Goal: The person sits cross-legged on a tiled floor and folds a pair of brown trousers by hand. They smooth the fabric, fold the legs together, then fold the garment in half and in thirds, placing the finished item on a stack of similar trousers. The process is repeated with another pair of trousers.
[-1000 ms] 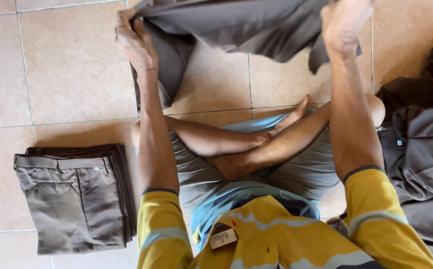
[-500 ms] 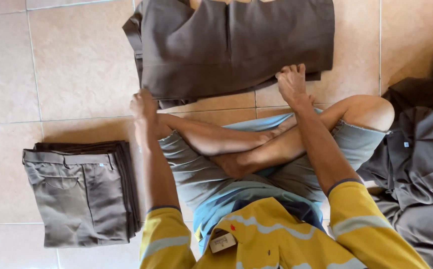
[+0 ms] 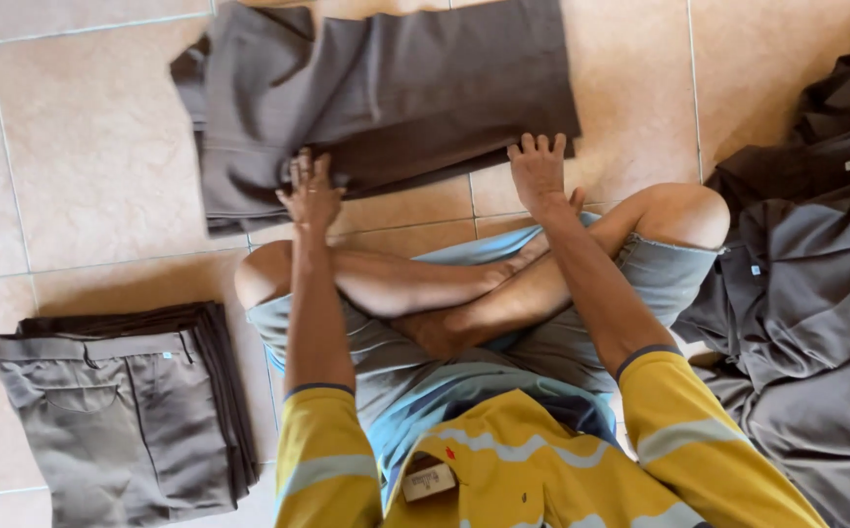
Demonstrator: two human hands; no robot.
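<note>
I sit cross-legged on a tiled floor with a pair of dark brown trousers (image 3: 396, 98) spread out in front of my knees. My left hand (image 3: 313, 194) rests flat on the near edge of the trousers, fingers stretched over the cloth. My right hand (image 3: 539, 171) presses palm-down on the near right edge of the same garment, fingers spread. Neither hand grips anything. The trousers lie folded lengthwise, their left end rumpled.
A neat stack of folded brown trousers (image 3: 127, 411) sits on the floor at my left. A heap of unfolded dark grey and brown garments (image 3: 806, 293) lies at my right. Tan floor tiles (image 3: 83, 176) surround me.
A second ago both hands held the trousers up by their edge. They have since laid the garment down on the floor and now press flat on its near edge.
</note>
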